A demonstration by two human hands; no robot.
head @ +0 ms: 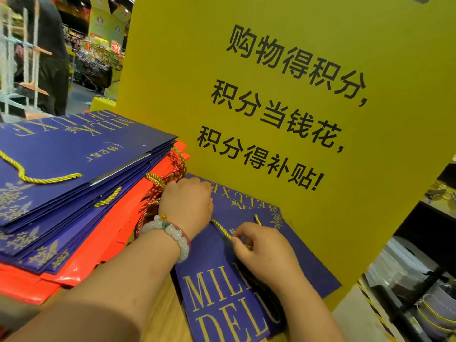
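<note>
A flat purple paper bag (217,287) printed "MILK DELUXE" in gold lies on the wooden counter in front of me. A second purple bag (246,206) lies beyond it against the yellow sign. My left hand (187,203), with a bead bracelet at the wrist, rests knuckles-up on the far bag with its fingers curled under, next to a bunch of cord handles (160,183). My right hand (264,250) pinches the gold twisted cord handle (222,229) of the near bag.
A tall stack of purple bags (74,164) on red bags (81,248) fills the left. A big yellow sign (296,70) with black characters stands right behind the bags. Stacked bowls (434,309) sit on dark shelves at the right. A person stands far left among shop displays.
</note>
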